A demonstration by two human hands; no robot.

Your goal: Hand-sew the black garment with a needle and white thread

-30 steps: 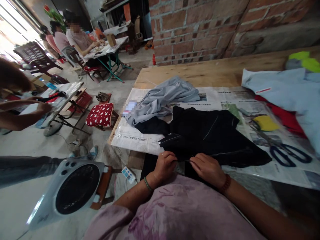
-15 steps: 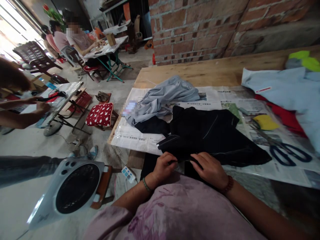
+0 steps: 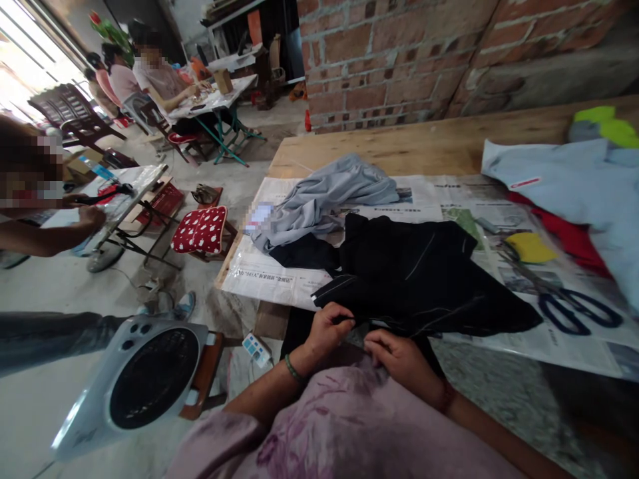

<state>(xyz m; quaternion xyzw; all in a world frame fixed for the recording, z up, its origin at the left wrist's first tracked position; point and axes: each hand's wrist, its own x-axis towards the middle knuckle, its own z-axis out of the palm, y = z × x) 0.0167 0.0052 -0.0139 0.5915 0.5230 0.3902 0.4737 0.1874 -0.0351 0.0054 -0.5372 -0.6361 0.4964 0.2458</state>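
Note:
A black garment (image 3: pixel 409 266) with pale stitch lines lies spread over the newspaper (image 3: pixel 264 283) on the table, its near edge drooping toward my lap. My left hand (image 3: pixel 327 332) pinches that near edge between thumb and fingers. Lower and closer to my body is my right hand (image 3: pixel 399 359), apart from the cloth, with its fingertips pressed together. Whatever they hold, if anything, is too small to make out. Large scissors (image 3: pixel 562 296) with dark blue handles rest right of the garment, beside a yellow piece (image 3: pixel 532 246).
Grey cloth (image 3: pixel 334 189) is heaped behind the black garment. Light blue fabric (image 3: pixel 559 176) and red fabric (image 3: pixel 569 233) lie at the right. On the left stand a fan-like appliance (image 3: pixel 154 379) and a red cushioned stool (image 3: pixel 200 229). A co-worker's hand (image 3: pixel 92 218) is at another table.
My right hand has come away from the garment's edge, moving down and slightly left toward my body. My left hand keeps its pinch in nearly the same place.

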